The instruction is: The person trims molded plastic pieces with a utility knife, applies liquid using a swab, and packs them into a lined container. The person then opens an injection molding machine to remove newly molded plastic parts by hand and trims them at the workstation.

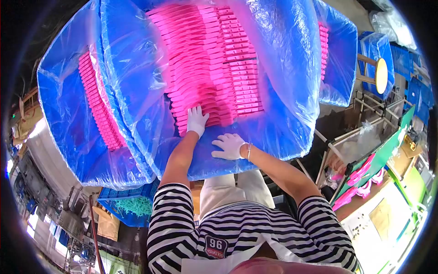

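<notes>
Left hand in a white glove (197,120) is placed at the near end of a long stack of curved bright-pink plastic pieces (194,55), fingers pointed forward and only slightly parted, laid against the nearest pieces – whether one is gripped cannot be told from this angle; right hand in a white glove (230,146) is held palm down over the near wall of the box, fingers spread wide, nothing seen in them, contact with the film cannot be confirmed. A thin bracelet (248,152) is worn on the right wrist. The pink pieces are packed face to face in side-by-side rows inside a large blue box (292,86) lined with clear crinkled plastic film (132,68). A second film-lined blue box (61,102) is set directly to the left, with a row of small pink plastic parts (98,100) inside; a third film-lined blue box (341,55) is seen to the right, pink pieces partly hidden in it. Beyond that, a round yellow disc (381,76) is seen. Lower left, pale teal strands (133,206) are held in a blue plastic crate (111,193); lower right, loose pink plastic shapes (361,172) are seen beside a green board (387,158)
</notes>
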The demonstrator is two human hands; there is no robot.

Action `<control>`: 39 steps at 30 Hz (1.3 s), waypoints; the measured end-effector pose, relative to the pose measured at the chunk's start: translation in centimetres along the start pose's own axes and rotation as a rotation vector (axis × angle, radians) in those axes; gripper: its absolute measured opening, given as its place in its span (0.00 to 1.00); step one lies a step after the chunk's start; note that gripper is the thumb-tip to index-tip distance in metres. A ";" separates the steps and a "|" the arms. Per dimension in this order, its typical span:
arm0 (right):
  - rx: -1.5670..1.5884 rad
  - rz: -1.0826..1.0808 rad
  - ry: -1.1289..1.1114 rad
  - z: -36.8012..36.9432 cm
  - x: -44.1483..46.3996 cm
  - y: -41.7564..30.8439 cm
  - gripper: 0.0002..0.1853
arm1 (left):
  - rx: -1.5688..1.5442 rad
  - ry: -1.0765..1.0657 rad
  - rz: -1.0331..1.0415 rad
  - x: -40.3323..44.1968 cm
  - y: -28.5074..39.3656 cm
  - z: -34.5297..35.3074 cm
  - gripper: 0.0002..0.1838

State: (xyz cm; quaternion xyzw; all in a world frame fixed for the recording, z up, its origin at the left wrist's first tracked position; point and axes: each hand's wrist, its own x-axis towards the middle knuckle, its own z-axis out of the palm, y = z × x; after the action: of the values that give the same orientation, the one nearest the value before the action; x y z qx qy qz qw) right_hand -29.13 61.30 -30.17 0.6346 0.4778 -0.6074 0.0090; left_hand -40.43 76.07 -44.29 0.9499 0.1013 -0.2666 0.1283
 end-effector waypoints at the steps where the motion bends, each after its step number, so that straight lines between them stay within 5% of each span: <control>1: 0.025 -0.011 -0.008 -0.2 0.0 -0.1 0.36 | -0.059 -0.036 -0.015 0.2 -0.3 0.3 0.20; 6: 0.060 -0.040 0.016 0.2 0.1 0.0 0.35 | -0.002 0.120 -0.050 2.0 0.0 3.6 0.19; 11: 0.078 -0.084 0.097 0.9 0.2 0.1 0.33 | -0.034 -0.133 0.052 2.6 -0.4 -1.3 0.23; 21: 0.287 -0.070 0.120 -2.8 -4.7 0.5 0.29 | -0.170 -0.288 0.194 0.8 -1.4 -8.4 0.31; 23: 0.546 -0.119 0.262 -4.9 -7.5 1.4 0.19 | -0.275 -0.267 0.217 0.3 -1.3 -10.7 0.33; 25: 0.174 -0.481 0.734 -2.2 -6.8 6.7 0.14 | -0.304 -0.259 0.217 0.2 -0.9 -13.1 0.35; 27: 1.242 -0.298 0.674 -4.5 -9.5 6.2 0.12 | -0.433 -0.150 0.261 -0.4 -0.3 -16.7 0.36; 28: 1.478 -0.155 0.630 -4.8 -10.3 7.0 0.14 | -0.413 -0.144 0.286 -0.9 0.3 -19.5 0.36; 31: 1.978 -0.106 0.221 -7.0 -13.1 7.2 0.24 | -0.377 0.162 0.549 -3.7 1.6 -25.8 0.34; 34: 2.281 -0.484 -0.317 -7.3 -15.0 4.5 0.33 | -0.239 0.325 0.884 -5.5 4.2 -33.0 0.24; 35: 2.274 -0.514 -0.283 -7.6 -16.1 3.3 0.33 | -0.151 0.330 1.001 -5.9 5.4 -35.4 0.20; 37: 0.939 -0.773 0.798 -7.5 -18.8 1.7 0.30 | -0.084 0.354 1.150 -6.8 8.9 -38.7 0.16; 39: 2.336 -0.893 -0.201 -6.9 -20.4 2.2 0.25 | -0.011 0.372 1.309 -7.4 11.9 -41.0 0.12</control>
State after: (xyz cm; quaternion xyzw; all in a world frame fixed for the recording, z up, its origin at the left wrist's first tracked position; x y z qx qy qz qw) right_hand -18.48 52.03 -13.71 -0.0022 -0.1748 -0.6631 -0.7278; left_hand -23.80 76.14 -4.31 0.8448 -0.4727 0.0342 0.2484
